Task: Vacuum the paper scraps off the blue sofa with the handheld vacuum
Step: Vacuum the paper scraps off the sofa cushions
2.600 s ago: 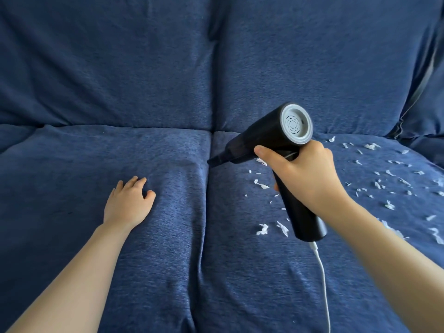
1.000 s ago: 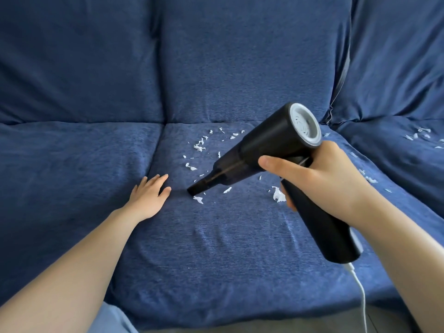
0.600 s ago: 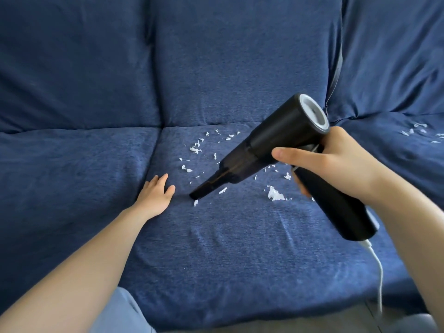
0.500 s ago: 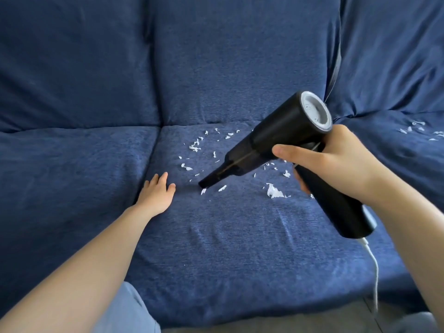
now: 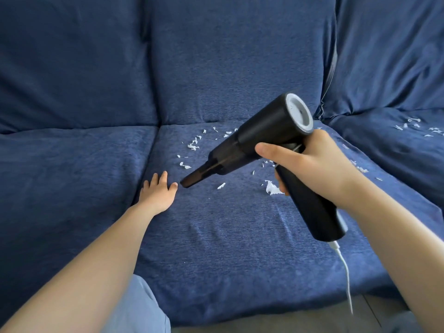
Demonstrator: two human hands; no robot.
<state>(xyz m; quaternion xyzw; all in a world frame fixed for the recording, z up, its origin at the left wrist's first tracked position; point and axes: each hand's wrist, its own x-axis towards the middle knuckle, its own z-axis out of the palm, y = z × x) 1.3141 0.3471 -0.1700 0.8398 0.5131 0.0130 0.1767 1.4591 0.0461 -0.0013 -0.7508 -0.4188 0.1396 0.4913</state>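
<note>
— Where does the vacuum (image 5: 269,143) point?
— Down-left; its nozzle (image 5: 192,180) sits just beside the left hand (image 5: 157,193), which lies flat on the sofa (image 5: 216,236). The right hand (image 5: 310,167) grips the handle.
— And the scraps (image 5: 193,146)?
— Mostly beyond the nozzle, some right of it, perhaps hidden under the body.

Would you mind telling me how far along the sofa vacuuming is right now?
Partly done. The front of the middle seat cushion looks almost free of scraps. In hand: the right hand grips the vacuum, nozzle down beside the flat left hand. Left: scraps toward the cushion's back, a bigger piece near the handle, and more on the right-hand cushion.
</note>
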